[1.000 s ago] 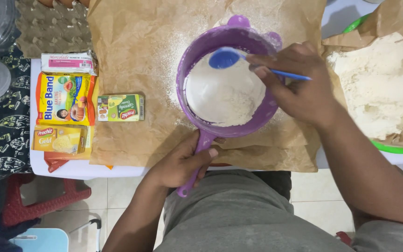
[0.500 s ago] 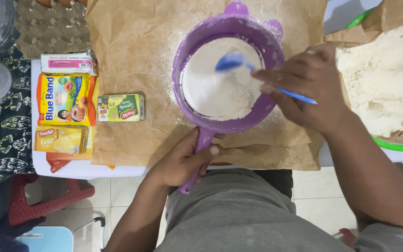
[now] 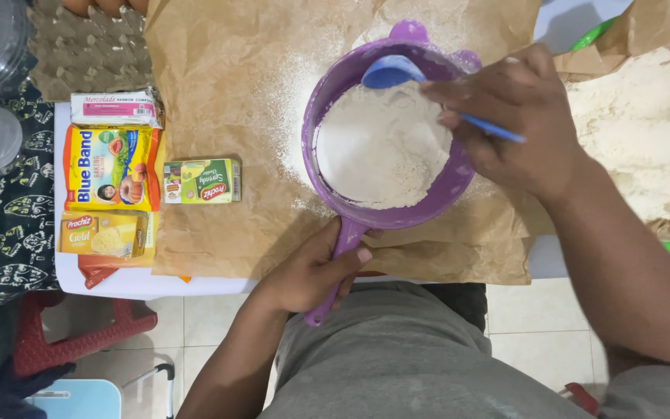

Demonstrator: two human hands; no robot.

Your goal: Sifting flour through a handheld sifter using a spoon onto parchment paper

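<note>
Sifting flour over brown paper, both hands engaged.

Right hand (image 3: 517,116) curled over the sieve's far-right rim, fingers pinched on a thin blue spoon (image 3: 397,71), bowl of it tipped at the flour's top edge. Left hand (image 3: 312,271) wrapped tight around the purple sieve (image 3: 385,132) handle at the near table edge, forearm coming up from below. Sieve half full of flour, held over the brown paper (image 3: 226,85), dusted white beneath. Heap of flour (image 3: 637,132) just right of the wrist, little room there. Open paper to the left, then a small green box (image 3: 202,181) and yellow packets (image 3: 110,167) near the table's left edge.
</note>
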